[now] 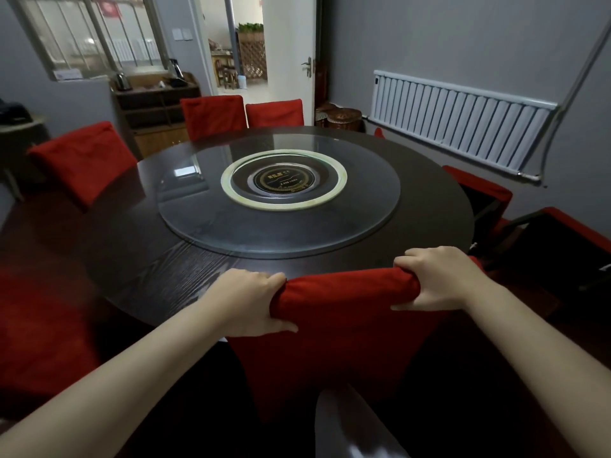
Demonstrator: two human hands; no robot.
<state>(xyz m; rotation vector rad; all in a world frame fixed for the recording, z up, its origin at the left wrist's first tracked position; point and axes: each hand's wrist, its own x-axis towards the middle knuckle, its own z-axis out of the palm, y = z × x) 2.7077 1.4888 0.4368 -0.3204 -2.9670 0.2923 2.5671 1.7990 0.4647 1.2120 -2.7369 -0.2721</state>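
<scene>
Both bare forearms reach forward and converge. Left forearm enters from 8 o'clock. Left hand, at about 7 o'clock from the view's centre, lies knuckles up and grips the chair back, with fingers curled over the far side and thumb along the near side, pointing to 3 o'clock. Right forearm enters from 4 o'clock. Right hand, at about 4 o'clock, mirrors this grip, thumb pointing to 9 o'clock.

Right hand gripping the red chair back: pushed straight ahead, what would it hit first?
Likely the round table's rim, just beyond the right hand and chair back, though depth is unclear.
</scene>
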